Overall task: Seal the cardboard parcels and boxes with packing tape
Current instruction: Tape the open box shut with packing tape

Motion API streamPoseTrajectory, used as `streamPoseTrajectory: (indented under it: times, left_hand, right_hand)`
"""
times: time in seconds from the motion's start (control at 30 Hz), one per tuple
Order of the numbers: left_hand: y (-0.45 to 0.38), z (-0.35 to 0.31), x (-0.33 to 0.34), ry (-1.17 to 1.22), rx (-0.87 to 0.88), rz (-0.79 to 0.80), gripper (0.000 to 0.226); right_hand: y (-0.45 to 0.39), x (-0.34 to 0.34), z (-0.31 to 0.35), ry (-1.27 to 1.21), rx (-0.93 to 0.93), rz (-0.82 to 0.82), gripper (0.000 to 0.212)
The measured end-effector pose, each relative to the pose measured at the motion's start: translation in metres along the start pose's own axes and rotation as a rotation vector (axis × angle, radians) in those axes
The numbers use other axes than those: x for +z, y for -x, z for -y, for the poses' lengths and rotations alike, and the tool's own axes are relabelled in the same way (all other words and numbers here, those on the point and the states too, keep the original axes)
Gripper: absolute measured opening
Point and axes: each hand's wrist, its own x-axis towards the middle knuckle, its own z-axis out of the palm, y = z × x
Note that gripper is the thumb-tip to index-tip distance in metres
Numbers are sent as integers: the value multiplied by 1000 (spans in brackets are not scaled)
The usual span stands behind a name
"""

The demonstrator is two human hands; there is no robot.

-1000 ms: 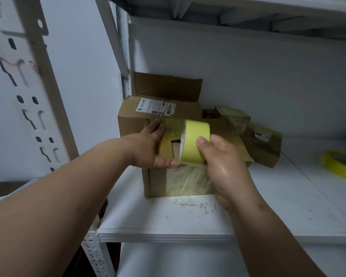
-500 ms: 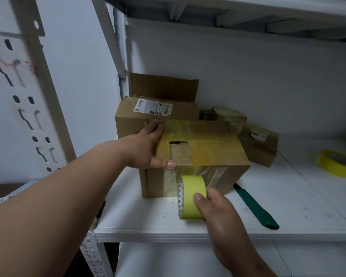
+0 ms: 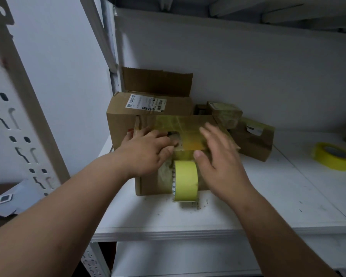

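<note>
A cardboard box point(image 3: 148, 184) is seen at the centre of the white shelf point(image 3: 268, 196), its top and front striped with glossy yellowish tape. The left hand point(image 3: 146, 152) is laid flat on the top of the box at its nine o'clock side, fingers spread, nothing gripped; a dark gap in the top flaps is partly covered by its fingertips. The right hand point(image 3: 220, 158) is held open over the three o'clock end of the box, fingers extended and blurred, thumb pointed toward the front edge; nothing is grasped, and whether the palm is pressed on the cardboard cannot be told.

A yellow tape roll point(image 3: 185, 180) is stood on edge on the shelf at six o'clock of the box, right against its front face, just beside the right thumb but not held. A strip seems to run from the roll up onto the box, though the join is hidden.

Behind, at twelve o'clock, a larger labelled box point(image 3: 128, 116) with a raised flap is seen touching the taped box. At one to two o'clock, smaller taped parcels point(image 3: 254, 140) are clustered against the back wall. Far out at three o'clock a second tape roll point(image 3: 332, 156) is lying flat, well apart from both hands. At nine o'clock the slotted upright point(image 3: 18, 116) of the rack is in view.
</note>
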Motion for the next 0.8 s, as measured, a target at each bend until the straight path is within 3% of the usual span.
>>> streamPoseTrajectory:
  times: [0.07, 0.13, 0.27, 0.47, 0.57, 0.7, 0.8]
  left_hand:
    - [-6, -3, 2, -2, -5, -32, 51]
    - [-9, -3, 8, -9, -26, -78, 57]
    - [-9, -7, 15, -198, -104, -65, 68]
    - [-27, -11, -12, -116, -147, 70, 61]
    - [-35, -5, -9, -78, -162, 48, 67]
    - [-46, 4, -1, -224, -57, 166, 81]
    - [-49, 6, -3, -243, -22, 202, 84]
  right_hand:
    - [-25, 2, -6, 203, -73, 249, 56]
    - [-39, 6, -10, 303, -91, 388, 52]
    - [-59, 1, -7, 362, -160, 337, 50]
    - [-81, -3, -9, 330, -147, 544, 63]
    - [-100, -10, -8, 209, -60, 550, 59]
    - [-105, 6, -21, 389, -112, 607, 57]
    - [-106, 5, -26, 365, -111, 623, 57]
